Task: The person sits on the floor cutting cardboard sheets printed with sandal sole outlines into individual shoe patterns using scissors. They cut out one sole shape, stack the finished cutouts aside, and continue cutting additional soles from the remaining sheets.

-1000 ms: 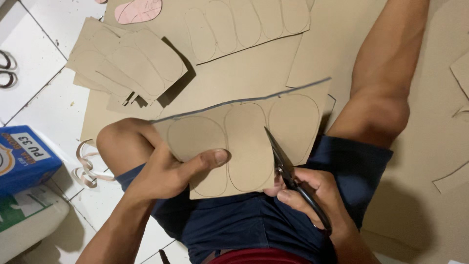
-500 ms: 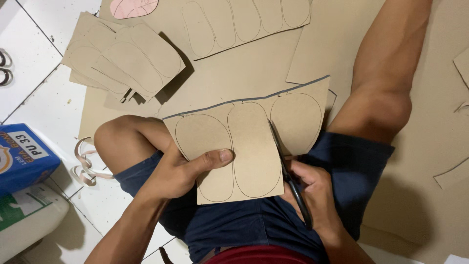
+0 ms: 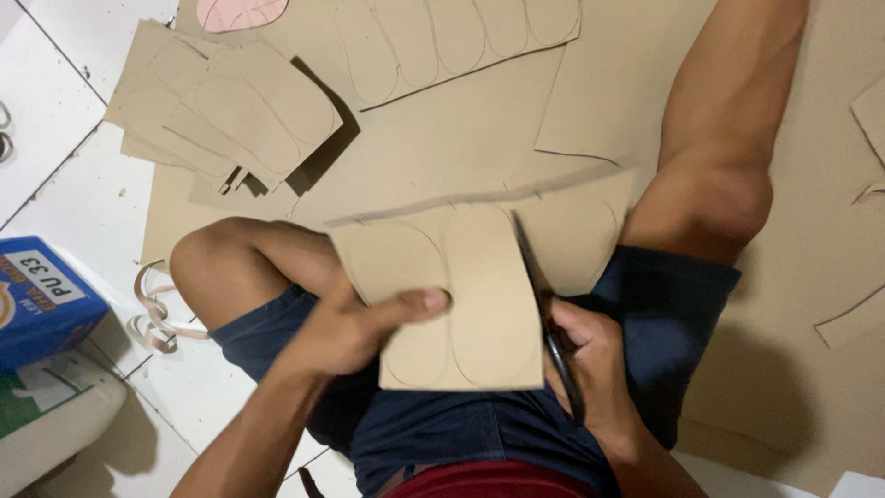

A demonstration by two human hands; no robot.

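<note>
I sit on the floor with a brown cardboard piece [image 3: 479, 295] over my lap, oval outlines drawn on it. My left hand [image 3: 355, 327] grips its left part, thumb on top. My right hand [image 3: 590, 355] holds black scissors [image 3: 544, 304] whose blades run up into the cardboard between two ovals. The strip to the right of the blades [image 3: 576, 231] hangs slightly lower than the held part.
A stack of cut cardboard pieces [image 3: 230, 120] lies at upper left, a larger sheet with traced ovals [image 3: 452, 46] beyond it, on a big cardboard sheet [image 3: 811, 184]. A blue box [image 3: 41, 300] and curled cardboard trimmings [image 3: 152, 309] lie on white tiles at left.
The scissors have cut farther up into the cardboard between the ovals. My left hand has pulled the held part nearer and tilted it, and the view has shifted closer.
</note>
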